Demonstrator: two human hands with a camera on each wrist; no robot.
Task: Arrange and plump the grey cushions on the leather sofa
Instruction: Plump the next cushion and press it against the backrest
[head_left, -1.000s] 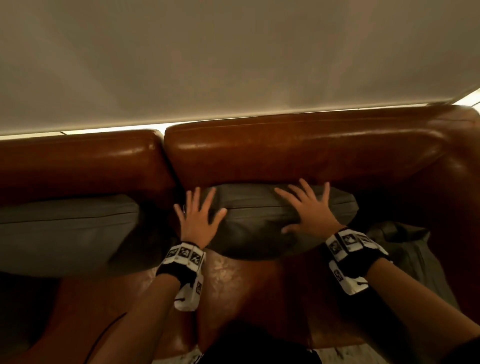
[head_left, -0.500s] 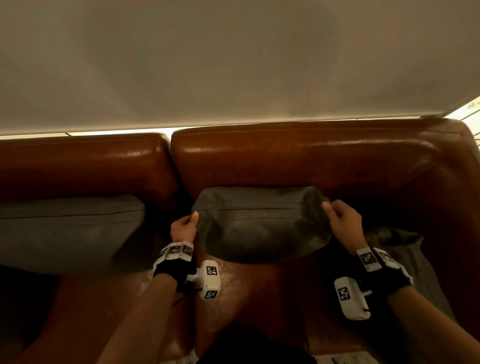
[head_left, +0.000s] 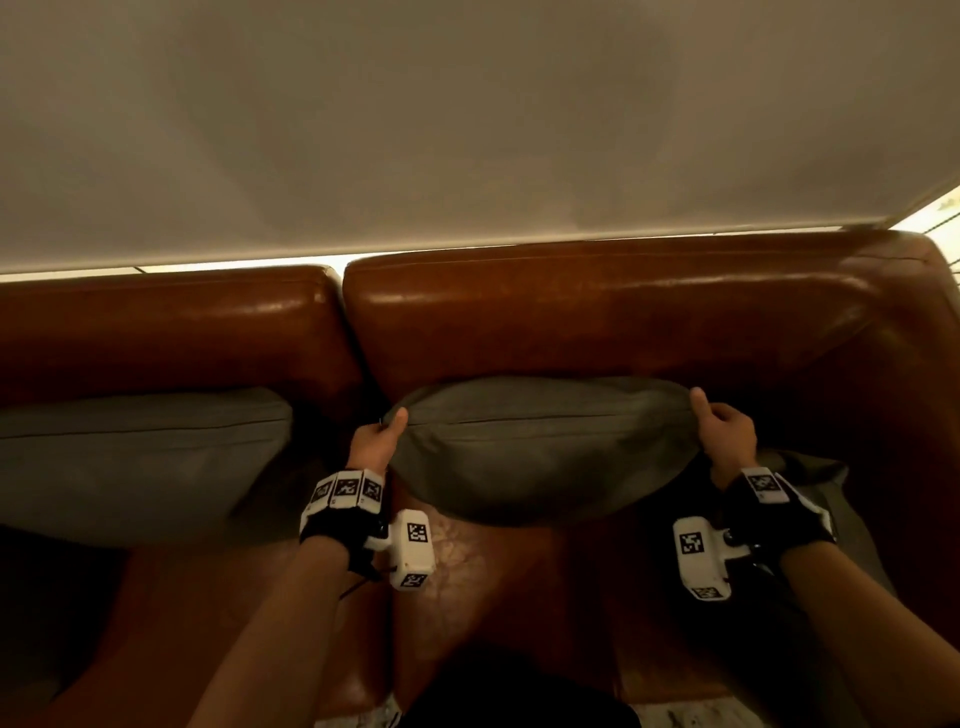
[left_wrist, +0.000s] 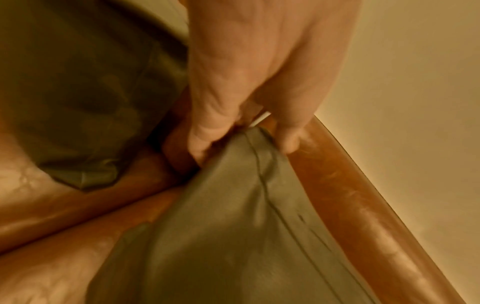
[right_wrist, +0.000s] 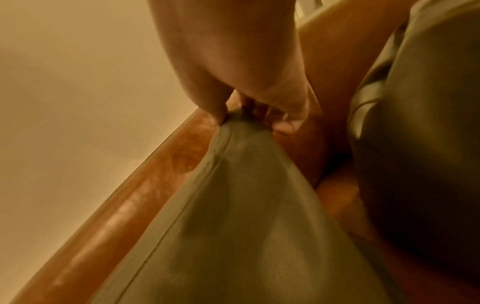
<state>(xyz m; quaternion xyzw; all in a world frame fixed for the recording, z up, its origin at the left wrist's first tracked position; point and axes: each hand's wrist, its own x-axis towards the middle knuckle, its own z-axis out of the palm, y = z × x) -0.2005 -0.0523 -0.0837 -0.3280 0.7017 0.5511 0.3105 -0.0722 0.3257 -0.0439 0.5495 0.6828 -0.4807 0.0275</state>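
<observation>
**A:** Where's the cushion they're working on?

**B:** The middle grey cushion (head_left: 540, 452) stands on the sofa (head_left: 597, 322) seat, leaning against the right-hand back section. The left hand (head_left: 375, 441) has its grip clamped on the cushion's upper left corner, thumb on the near face and fingers curled behind. The right hand (head_left: 727, 431) pinches the upper right corner the same way. Both wrist views show the fabric gathered to a point between thumb and fingers.

**A:** That's different from a second ago, isn't it?

**B:** Yes. A second ago both palms lay flat and spread on the cushion's front, pressing it. Half a second ago the hands had already moved out to the two top corners, and now they hold them, with the top seam drawn nearly straight between them.

**A:** So what does that mean for the job?

**B:** I'd judge the patting is over for this one, and the corner hold is for squaring it up, or lifting and shaking it to plump the filling. The left cushion (head_left: 140, 457) already sits against the left back section. Another piece of grey fabric (head_left: 831, 499) lies crumpled at the right, near the sofa arm; probably a cushion not yet dealt with, though I can't tell for certain.
</observation>
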